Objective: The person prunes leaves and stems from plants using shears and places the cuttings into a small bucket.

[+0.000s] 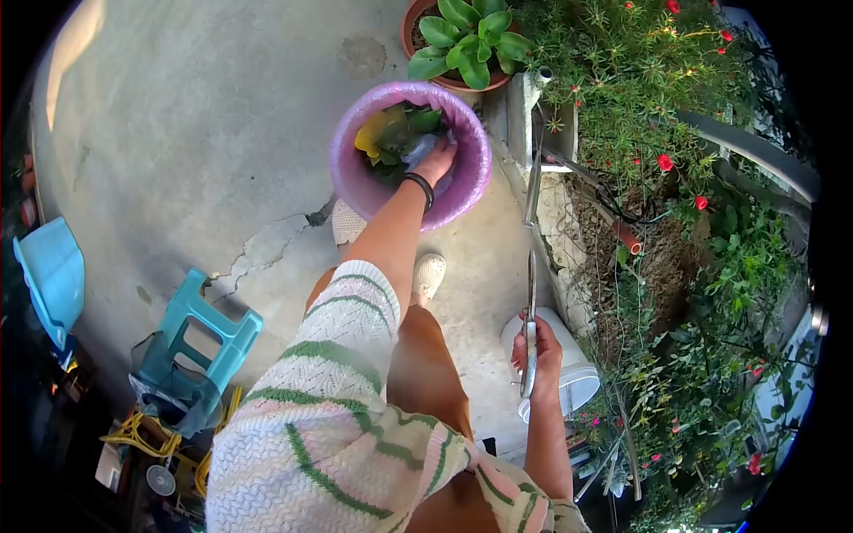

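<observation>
From the head view, the concrete floor (pixel 222 124) lies open to the left of the purple-lined bin (pixel 342 182), with room for the left arm to swing that way. On the other side things are tighter: the raised edge (pixel 573 258) of the garden bed runs close by, and a potted plant (pixel 466 40) stands just past the bin's far rim.

The left hand (pixel 435 158) is down inside the bin, at the leaves (pixel 404 133), with a yellow leaf (pixel 370 138) across from it; I can't tell whether its fingers are closed on anything. The right hand (pixel 546 351) has its fingers wrapped round the handle of a slim metal tool (pixel 531 330), tip pointing away from the body, well apart from the bin and above a white bucket (pixel 579 384).

The floor is cracked near the bin. A teal stool (pixel 233 333) and a blue basin (pixel 55 275) are off to the left; red-flowered plants (pixel 622 53) and bare soil (pixel 666 266) fill the right.
</observation>
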Tool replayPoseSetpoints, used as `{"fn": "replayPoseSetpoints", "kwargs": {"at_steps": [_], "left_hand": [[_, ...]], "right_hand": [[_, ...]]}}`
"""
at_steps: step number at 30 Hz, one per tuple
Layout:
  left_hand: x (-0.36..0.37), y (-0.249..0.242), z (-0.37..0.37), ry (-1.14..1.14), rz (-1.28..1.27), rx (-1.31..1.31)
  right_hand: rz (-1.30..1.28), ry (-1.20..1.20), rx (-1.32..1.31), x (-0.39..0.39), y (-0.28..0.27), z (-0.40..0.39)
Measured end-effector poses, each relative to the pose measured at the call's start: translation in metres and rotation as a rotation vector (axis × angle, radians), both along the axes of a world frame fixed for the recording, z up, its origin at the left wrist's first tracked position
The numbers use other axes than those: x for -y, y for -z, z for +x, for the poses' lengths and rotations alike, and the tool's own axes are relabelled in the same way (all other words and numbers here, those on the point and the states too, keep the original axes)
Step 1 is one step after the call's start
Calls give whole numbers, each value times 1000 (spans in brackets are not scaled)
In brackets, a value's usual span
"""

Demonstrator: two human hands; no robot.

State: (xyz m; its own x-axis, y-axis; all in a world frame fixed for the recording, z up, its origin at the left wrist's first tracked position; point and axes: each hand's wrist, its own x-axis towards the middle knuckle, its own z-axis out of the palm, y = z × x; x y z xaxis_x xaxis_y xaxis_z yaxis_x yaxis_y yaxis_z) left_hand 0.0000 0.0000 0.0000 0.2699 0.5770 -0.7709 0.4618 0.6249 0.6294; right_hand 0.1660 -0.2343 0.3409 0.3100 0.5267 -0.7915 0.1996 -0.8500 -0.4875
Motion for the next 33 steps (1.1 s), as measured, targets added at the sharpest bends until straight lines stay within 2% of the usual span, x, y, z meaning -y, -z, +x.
{"fn": "replayPoseSetpoints", "kwargs": {"at_steps": [1, 2, 3, 4, 5, 6, 7, 8, 9, 10, 11, 12, 13, 16, 17, 19, 20, 24, 27, 30, 31, 32, 33], "left_hand": [[0, -6, -6, -20, 21, 75], [0, -15, -8, 2, 3, 37], [9, -91, 2, 83, -34, 161], [17, -113, -9, 48, 54, 243], [22, -104, -19, 145, 65, 206], [22, -138, -26, 110, 54, 140], [35, -125, -33, 90, 190, 131], [47, -124, -42, -79, 102, 198], [56, -127, -49, -146, 193, 229], [57, -162, -56, -244, 57, 230], [65, -167, -63, -332, 99, 253], [69, -191, -72, -353, 129, 268], [76, -189, -84, -338, 195, 275], [72, -298, -97, -369, 288, 196], [66, -323, -101, -344, 336, 184], [63, -363, -103, -494, 490, 214], [56, -373, -112, -469, 486, 318], [41, -453, -118, -463, 559, 166], [30, -549, -108, -391, 579, 248], [17, -604, -93, -294, 668, 388], [14, -623, -92, -260, 686, 446], [7, -624, -88, -244, 679, 524], [8, -651, -80, -139, 774, 497]], "right_hand": [[18, -1, -7, 0, 6, -2], [43, 4, -10, -2, 10, -4], [22, -24, 45, -1, -44, -1], [23, -49, 52, -6, -55, -9], [27, -71, 71, -11, -67, -14], [11, -61, 59, -6, -68, -15], [76, -108, 75, -1, -75, -15], [141, -155, 93, 4, -82, -16], [161, -140, 72, -6, -105, -22], [139, -151, 99, -11, -122, -24], [110, -162, 122, -11, -142, -24], [149, -174, 169, -2, -149, -21], [153, -187, 220, -6, -173, -17], [175, -241, 292, -6, -231, -14], [185, -279, 309, -4, -240, -9], [201, -353, 346, -1, -260, 0], [165, -395, 341, -3, -275, 5], [236, -445, 395, 6, -306, 19], [310, -447, 395, 15, -332, 23], [358, -424, 406, 25, -367, 31], [392, -352, 365, 27, -388, 28], [411, -335, 400, 31, -405, 24], [429, -322, 441, 36, -422, 23]]}}
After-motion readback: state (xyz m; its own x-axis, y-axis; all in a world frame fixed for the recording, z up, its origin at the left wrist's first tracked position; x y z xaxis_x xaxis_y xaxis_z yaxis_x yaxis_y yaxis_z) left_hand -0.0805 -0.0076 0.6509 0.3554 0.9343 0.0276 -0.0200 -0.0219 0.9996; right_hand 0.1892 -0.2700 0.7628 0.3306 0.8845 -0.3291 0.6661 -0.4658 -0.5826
